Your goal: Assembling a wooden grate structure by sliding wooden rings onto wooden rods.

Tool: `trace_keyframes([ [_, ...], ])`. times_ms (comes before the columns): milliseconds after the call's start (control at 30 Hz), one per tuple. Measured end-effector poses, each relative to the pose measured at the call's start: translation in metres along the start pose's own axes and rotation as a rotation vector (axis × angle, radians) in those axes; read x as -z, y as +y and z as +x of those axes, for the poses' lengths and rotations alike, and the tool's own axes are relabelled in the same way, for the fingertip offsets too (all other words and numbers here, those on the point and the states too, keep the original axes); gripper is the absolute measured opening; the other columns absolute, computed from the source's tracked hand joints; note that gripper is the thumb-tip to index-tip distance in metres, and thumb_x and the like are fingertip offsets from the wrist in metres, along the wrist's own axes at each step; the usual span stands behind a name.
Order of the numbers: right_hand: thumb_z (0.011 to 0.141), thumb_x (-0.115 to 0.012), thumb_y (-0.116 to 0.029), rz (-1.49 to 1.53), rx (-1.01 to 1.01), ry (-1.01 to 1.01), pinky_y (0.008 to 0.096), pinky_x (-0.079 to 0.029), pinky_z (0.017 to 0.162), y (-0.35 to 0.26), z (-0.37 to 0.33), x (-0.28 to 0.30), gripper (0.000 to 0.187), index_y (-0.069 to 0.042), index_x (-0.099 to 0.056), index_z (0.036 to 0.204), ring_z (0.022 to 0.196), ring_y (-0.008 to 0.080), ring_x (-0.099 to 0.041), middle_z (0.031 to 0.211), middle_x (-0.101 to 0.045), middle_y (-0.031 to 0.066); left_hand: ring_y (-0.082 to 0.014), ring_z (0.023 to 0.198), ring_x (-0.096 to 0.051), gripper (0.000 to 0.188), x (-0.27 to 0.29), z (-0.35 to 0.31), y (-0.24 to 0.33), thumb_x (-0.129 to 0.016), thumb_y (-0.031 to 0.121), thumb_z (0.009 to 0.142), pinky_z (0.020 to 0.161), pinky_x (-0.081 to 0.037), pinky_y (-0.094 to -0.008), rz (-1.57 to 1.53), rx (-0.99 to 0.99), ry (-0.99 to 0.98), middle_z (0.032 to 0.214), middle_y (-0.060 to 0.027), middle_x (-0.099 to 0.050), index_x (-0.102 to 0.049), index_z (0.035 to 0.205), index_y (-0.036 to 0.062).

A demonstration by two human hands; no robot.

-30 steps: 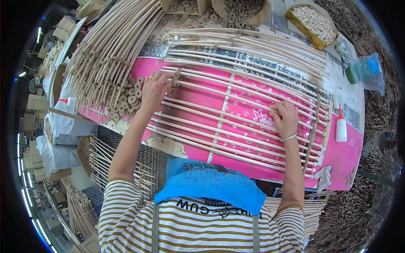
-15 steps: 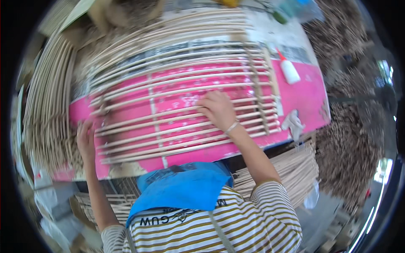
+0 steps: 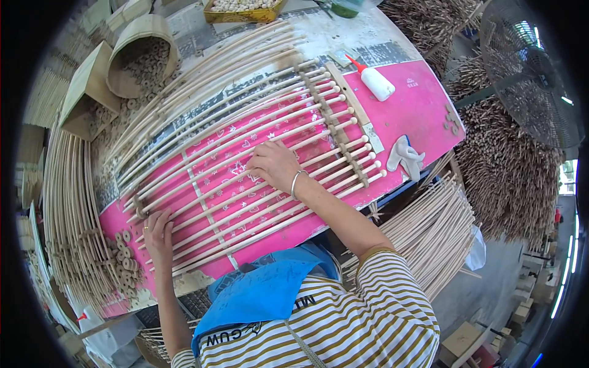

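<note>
A panel of long pale wooden rods lies side by side across a pink mat on the table, joined by cross slats. My right hand rests flat on the rods near the middle, a metal bangle on its wrist. My left hand presses on the rod ends at the left edge of the panel, fingers spread over them. Small wooden rings lie in a heap just left of that hand. Neither hand holds anything.
A white glue bottle with a red tip and a crumpled glove lie on the mat at right. Wooden boxes of rings stand at back left. Bundles of rods sit left and lower right, a standing fan at right.
The view has swung, so the panel now sits more central and tilted. My left hand stays at the left rod ends, and my right hand stays pressed on the middle rods.
</note>
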State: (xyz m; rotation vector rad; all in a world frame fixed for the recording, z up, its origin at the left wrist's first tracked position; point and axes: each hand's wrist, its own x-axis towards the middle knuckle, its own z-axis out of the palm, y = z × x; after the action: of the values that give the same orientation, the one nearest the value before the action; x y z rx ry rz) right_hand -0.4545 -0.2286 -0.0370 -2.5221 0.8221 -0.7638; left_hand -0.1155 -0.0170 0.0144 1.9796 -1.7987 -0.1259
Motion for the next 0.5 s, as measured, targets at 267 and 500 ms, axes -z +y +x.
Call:
trace_keyframes([
  [267, 0.09, -0.077, -0.029, 0.01, -0.036, 0.003, 0.0395, -0.046, 0.092, -0.001, 0.002, -0.002, 0.011, -0.019, -0.079, 0.095, 0.1, 0.0217, -0.062, 0.097, -0.066, 0.0003, -0.0314, 0.104, -0.064, 0.031, -0.008, 0.006, 0.0, -0.069, 0.005, 0.094, 0.093, -0.047, -0.0432, 0.082, -0.019, -0.025, 0.115, -0.0111, -0.067, -0.074, 0.124, 0.0054],
  [500, 0.09, -0.077, -0.03, -0.028, -0.06, -0.02, 0.0397, -0.045, 0.095, -0.001, 0.001, -0.002, 0.012, -0.02, -0.078, 0.096, 0.104, 0.0205, -0.061, 0.097, -0.066, -0.0007, -0.0322, 0.102, -0.064, 0.03, -0.014, 0.009, 0.0, -0.07, 0.005, 0.093, 0.09, -0.047, -0.0438, 0.099, -0.04, -0.022, 0.113, -0.0109, -0.066, -0.074, 0.123, 0.0056],
])
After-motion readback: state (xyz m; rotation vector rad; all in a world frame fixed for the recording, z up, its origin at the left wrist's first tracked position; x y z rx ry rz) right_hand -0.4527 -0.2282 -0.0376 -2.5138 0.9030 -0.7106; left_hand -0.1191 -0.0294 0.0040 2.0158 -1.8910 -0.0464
